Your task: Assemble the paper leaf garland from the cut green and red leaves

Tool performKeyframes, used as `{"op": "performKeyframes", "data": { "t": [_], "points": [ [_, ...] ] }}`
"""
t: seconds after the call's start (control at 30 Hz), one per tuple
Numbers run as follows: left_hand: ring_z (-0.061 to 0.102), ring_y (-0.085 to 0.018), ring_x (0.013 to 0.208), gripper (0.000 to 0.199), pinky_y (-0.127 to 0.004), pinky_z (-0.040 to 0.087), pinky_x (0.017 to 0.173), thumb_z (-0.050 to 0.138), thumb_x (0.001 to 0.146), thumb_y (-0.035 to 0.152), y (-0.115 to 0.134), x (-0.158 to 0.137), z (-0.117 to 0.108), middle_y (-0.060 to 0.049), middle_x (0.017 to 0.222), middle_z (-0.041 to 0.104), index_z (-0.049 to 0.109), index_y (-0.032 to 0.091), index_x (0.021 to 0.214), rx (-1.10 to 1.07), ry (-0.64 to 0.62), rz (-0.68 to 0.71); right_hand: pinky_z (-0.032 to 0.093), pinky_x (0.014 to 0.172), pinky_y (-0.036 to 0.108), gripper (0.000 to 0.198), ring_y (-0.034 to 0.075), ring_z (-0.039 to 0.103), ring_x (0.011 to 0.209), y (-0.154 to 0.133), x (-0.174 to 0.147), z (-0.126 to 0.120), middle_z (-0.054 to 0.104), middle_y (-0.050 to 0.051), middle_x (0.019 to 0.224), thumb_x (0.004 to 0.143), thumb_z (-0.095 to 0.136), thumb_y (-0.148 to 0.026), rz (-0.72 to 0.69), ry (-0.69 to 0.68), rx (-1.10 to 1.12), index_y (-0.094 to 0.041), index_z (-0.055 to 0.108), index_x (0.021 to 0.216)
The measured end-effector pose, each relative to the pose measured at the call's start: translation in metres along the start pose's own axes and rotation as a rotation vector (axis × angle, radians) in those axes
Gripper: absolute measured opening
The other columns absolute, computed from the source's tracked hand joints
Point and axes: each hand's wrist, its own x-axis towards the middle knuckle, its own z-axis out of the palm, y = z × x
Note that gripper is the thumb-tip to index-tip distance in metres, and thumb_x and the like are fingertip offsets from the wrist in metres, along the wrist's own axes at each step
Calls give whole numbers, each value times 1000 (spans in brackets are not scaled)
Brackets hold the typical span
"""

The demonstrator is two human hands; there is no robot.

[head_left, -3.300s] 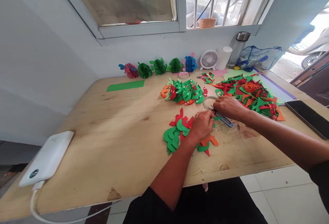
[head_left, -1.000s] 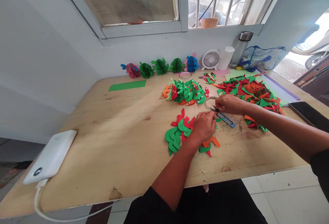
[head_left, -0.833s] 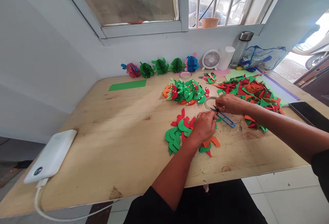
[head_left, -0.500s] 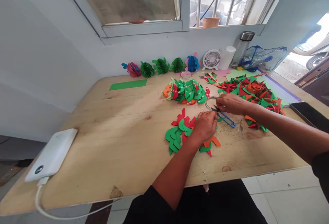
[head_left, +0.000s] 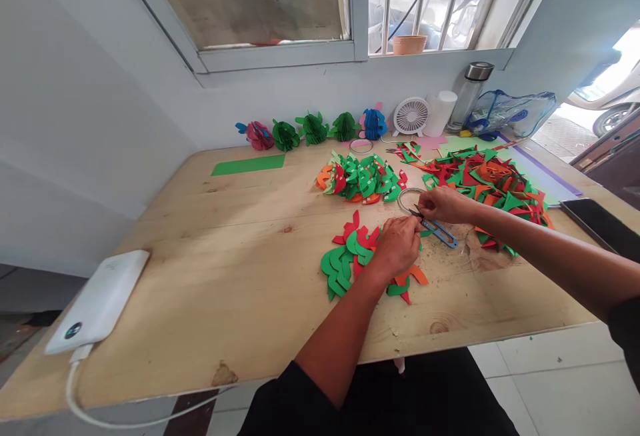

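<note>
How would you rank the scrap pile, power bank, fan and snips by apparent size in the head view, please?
1. Scrap pile
2. Power bank
3. Fan and snips, unranked: the snips look longer, the fan broader.

Upper garment (head_left: pixel 287 406): black, short-sleeved. The left sleeve (head_left: pixel 310 389) is plain and fairly loose, its hem finishing near the elbow. The right sleeve (head_left: pixel 627 336), only partly visible from where I stand, is the same black. Forearms (head_left: pixel 345 329), left hand (head_left: pixel 399 246) and right hand (head_left: pixel 445 205) are bare to the fingertips. Black cloth (head_left: pixel 440 399) covers the lap, uniformly dark; its cut could not be determined.
</note>
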Motion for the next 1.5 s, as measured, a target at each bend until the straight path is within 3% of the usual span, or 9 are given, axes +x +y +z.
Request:
{"op": "performKeyframes", "data": {
  "t": [0.23,0.43,0.57,0.67,0.8,0.9,1.03,1.13,1.5],
  "points": [
    [56,-18,101,15,-34,40,92,40,82,12,-1,0,0,-4,98,64,51,21,88,6,-3,0,28,50,22,16,9,40,50,2,-1,0,50,-3,52,69,46,-26,17,-27,246,-17,56,61],
    [56,-19,100,14,-34,40,92,41,83,13,0,-1,1,-4,97,64,51,21,89,31,0,-4,27,49,22,12,10,44,50,-3,-3,4,55,-1,52,66,50,-23,34,69,145,-18,58,61],
    [56,-19,102,14,-33,39,93,40,83,13,0,-1,0,-4,97,64,51,21,88,41,-5,0,35,51,22,18,11,49,53,-4,-2,-2,59,0,57,70,50,-32,-20,-10,514,-17,58,63],
    [54,-19,108,17,-34,38,96,40,83,12,-1,-1,1,-5,104,64,51,21,92,22,6,17,40,57,24,21,12,54,60,-5,-4,-9,63,2,64,68,57,-37,33,95,737,-16,58,65],
    [54,-19,111,20,-35,37,98,40,83,11,-1,-1,2,-5,110,64,51,20,96,3,6,27,41,58,25,24,12,53,61,-7,-12,-8,65,4,70,69,60,-40,127,231,853,-15,60,70],
    [54,-19,111,17,-35,38,98,41,83,11,-1,-1,1,-5,110,64,52,21,92,10,-6,16,40,58,25,23,13,53,60,-7,-17,0,64,4,68,73,56,-38,131,249,729,-16,60,70],
    [54,-19,111,16,-36,37,100,41,82,11,0,-1,1,-5,114,63,52,21,89,-9,5,11,34,58,25,17,14,53,62,-1,-23,9,65,3,68,78,51,-30,143,317,213,-17,63,75],
    [54,-19,111,16,-36,37,100,41,83,11,0,-1,1,-5,115,63,52,21,89,-27,8,12,32,59,26,20,17,56,71,1,-23,12,67,5,77,83,47,-28,85,356,-43,-18,64,80],
    [55,-20,105,13,-36,39,95,39,83,13,-1,-1,1,-5,100,64,50,21,86,-8,2,11,27,60,27,24,18,51,72,-3,-22,10,65,6,73,89,44,-21,-191,275,-387,-17,62,74]
  ]
}}
